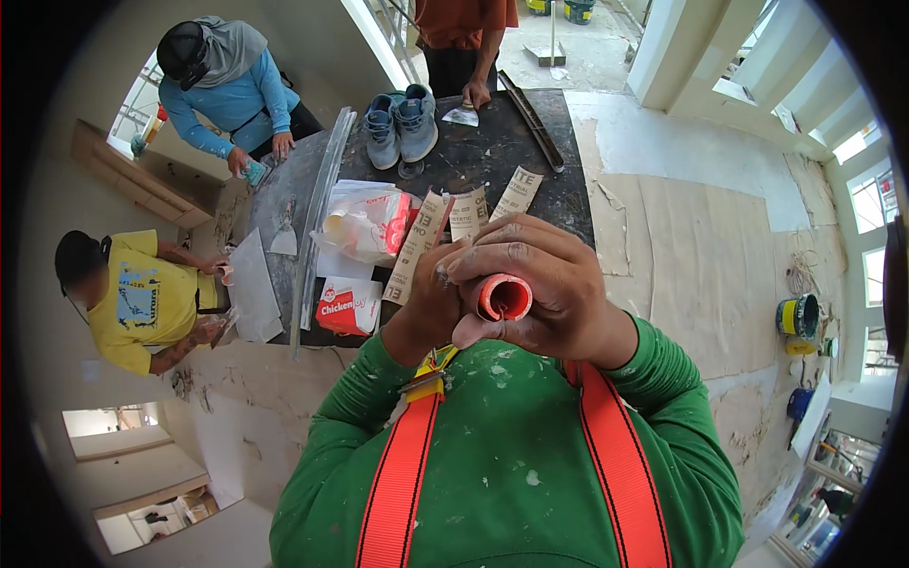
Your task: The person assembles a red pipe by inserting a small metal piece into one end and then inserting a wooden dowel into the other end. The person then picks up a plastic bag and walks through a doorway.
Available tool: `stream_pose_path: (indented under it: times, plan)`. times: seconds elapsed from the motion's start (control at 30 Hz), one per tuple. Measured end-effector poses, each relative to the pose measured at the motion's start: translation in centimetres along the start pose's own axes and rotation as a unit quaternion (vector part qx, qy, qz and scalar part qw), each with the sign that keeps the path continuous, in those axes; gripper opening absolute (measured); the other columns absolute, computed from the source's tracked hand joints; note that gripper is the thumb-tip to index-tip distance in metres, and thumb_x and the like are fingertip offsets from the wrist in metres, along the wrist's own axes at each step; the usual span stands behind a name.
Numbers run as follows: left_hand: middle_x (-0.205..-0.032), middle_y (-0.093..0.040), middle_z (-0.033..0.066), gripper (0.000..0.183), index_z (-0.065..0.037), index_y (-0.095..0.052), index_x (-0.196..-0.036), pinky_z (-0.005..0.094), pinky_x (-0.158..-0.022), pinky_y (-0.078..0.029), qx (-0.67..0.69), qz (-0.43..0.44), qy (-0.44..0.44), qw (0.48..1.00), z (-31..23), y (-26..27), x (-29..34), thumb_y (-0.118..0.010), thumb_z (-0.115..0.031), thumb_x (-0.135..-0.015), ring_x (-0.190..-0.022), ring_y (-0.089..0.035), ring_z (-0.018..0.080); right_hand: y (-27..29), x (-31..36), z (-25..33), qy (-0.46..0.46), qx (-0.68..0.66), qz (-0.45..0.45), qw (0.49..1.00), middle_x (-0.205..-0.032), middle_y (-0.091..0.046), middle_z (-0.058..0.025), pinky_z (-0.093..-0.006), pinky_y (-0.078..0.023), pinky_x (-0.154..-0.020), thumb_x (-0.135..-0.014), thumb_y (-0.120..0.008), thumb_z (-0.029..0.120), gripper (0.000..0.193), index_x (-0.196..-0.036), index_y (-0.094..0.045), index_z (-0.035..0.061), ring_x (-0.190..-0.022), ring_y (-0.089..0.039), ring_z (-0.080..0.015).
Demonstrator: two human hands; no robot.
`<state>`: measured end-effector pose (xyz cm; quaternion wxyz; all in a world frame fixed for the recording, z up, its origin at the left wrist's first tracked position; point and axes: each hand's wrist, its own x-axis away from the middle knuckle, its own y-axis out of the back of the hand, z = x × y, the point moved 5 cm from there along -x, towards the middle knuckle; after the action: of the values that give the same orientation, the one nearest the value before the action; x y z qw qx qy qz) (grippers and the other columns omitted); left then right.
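Observation:
Both my hands are closed around a short red roll (505,297), its hollow end facing up toward me. My left hand (423,301) grips its left side. My right hand (544,275) wraps over the top and right, thumb below the opening. The palms hide the rest of the roll. Just beyond my hands, printed beige strips that look like sandpaper backing lie on the dark table: a left strip (417,248), a middle strip (468,216) and a right strip (517,193). Whether any strip touches my fingers, I cannot tell.
On the dark table (530,106) are grey shoes (401,128), a red-and-white food box (347,306), a plastic bag (365,222) and metal profiles (322,227). One person (227,90) leans at the left; another (142,293) stands nearer; a third (464,38) holds a putty knife (461,115).

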<state>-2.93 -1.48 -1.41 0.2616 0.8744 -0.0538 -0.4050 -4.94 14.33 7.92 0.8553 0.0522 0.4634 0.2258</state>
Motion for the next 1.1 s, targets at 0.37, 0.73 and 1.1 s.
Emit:
stream_pose_path:
  times: [0.37, 0.73, 1.1]
  plan:
    - [-0.101, -0.069, 0.0148, 0.044, -0.005, -0.061, -0.119, 0.0434, -0.071, -0.057, 0.202, 0.036, 0.162, 0.965, 0.9, -1.2, 0.4, -0.067, -0.045, -0.100, -0.082, -0.071, 0.0346, 0.3, 1.0, -0.8, -0.069, -0.070, 0.007, 0.995, -0.106, -0.075, -0.0106, -0.0392, -0.057, -0.088, -0.074, -0.091, 0.029, 0.059, -0.123, -0.072, 0.0043, -0.099, -0.071, -0.0286]
    - [-0.120, -0.068, 0.0175, 0.056, -0.003, -0.050, -0.136, 0.0446, -0.090, -0.060, 0.089, 0.112, 0.018, 0.990, -0.9, 0.7, 0.0, -0.082, -0.021, -0.092, -0.110, -0.072, 0.0340, 1.0, 1.8, -1.8, -0.034, -0.033, 0.099, 0.994, -0.120, -0.073, -0.0126, -0.0446, -0.052, -0.099, -0.070, -0.092, 0.041, 0.073, -0.130, -0.071, 0.0042, -0.112, -0.067, -0.0327]
    - [-0.121, -0.061, 0.0126, 0.051, -0.003, -0.044, -0.141, 0.0560, -0.106, -0.057, 0.569, -0.163, 0.215, 0.777, 6.1, 2.4, 0.7, -0.068, -0.028, -0.104, -0.124, -0.066, 0.0343, -3.6, 9.5, -8.5, -0.379, 0.045, 0.172, 0.908, -0.080, -0.068, -0.0218, -0.0505, -0.050, -0.068, -0.098, -0.071, 0.044, 0.044, -0.107, -0.067, 0.0010, -0.076, -0.067, -0.0444]
